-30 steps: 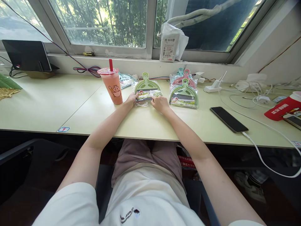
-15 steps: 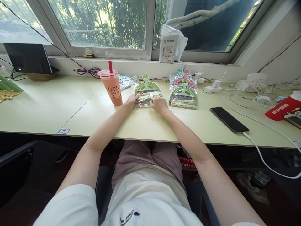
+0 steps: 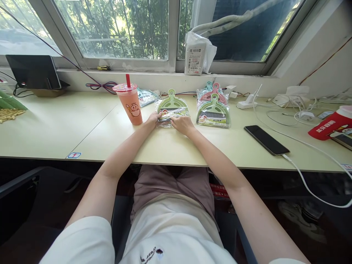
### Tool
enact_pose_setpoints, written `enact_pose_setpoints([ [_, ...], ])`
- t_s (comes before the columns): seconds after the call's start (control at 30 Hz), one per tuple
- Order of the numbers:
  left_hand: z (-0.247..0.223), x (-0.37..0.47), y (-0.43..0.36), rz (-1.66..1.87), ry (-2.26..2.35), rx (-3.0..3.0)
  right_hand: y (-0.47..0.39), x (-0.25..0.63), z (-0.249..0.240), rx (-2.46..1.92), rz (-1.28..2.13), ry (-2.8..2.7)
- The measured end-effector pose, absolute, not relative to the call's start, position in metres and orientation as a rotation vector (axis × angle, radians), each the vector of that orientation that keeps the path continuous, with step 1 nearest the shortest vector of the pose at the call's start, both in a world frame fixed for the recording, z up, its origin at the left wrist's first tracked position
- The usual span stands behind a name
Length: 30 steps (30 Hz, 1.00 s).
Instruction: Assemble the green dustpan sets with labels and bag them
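Note:
A green dustpan and brush set (image 3: 172,103) in clear plastic wrap lies on the pale table (image 3: 110,146), its handle toward the window. My left hand (image 3: 154,118) is closed on the wrap at its lower left corner. With bent, closed fingers, my right hand (image 3: 182,124) pinches the wrap at the lower edge. Just to the right lies another wrapped green set (image 3: 213,112), with a wrapped pink set (image 3: 216,91) and a blue one (image 3: 208,86) behind it.
A pink drink cup (image 3: 132,106) with a red straw stands left of my left hand. A black phone (image 3: 266,140) on a white cable lies at the right, near a red cup (image 3: 328,126). Cables and a power strip (image 3: 246,102) are behind. A tablet (image 3: 33,72) stands far left.
My right hand has shifted slightly left along the lower edge of the wrapped green set. My left hand keeps its place at the corner. The camera view has moved a little.

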<state>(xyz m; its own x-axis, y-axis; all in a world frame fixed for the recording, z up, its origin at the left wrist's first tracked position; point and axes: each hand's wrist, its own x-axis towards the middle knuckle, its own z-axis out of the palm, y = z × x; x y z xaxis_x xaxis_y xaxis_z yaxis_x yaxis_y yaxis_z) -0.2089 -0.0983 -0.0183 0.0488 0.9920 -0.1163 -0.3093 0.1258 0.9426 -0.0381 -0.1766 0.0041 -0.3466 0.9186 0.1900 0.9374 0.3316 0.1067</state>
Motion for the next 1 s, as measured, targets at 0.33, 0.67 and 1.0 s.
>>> enact_pose_setpoints([
  [0.33, -0.0199, -0.2049, -0.0956, 1.234, 1.132, 0.93, -0.1715, -0.0399, -0.0016, -1.711, -0.318, -2.494],
  [0.67, -0.0234, -0.2055, -0.0927, 1.23, 1.093, 0.945, -0.1719, -0.0372, -0.0004, -1.699, -0.346, -2.525],
  [1.0, -0.0233, -0.2063, -0.0985, 1.192, 0.947, 0.989, -0.1714, -0.0384, -0.0018, -1.721, -0.332, -2.496],
])
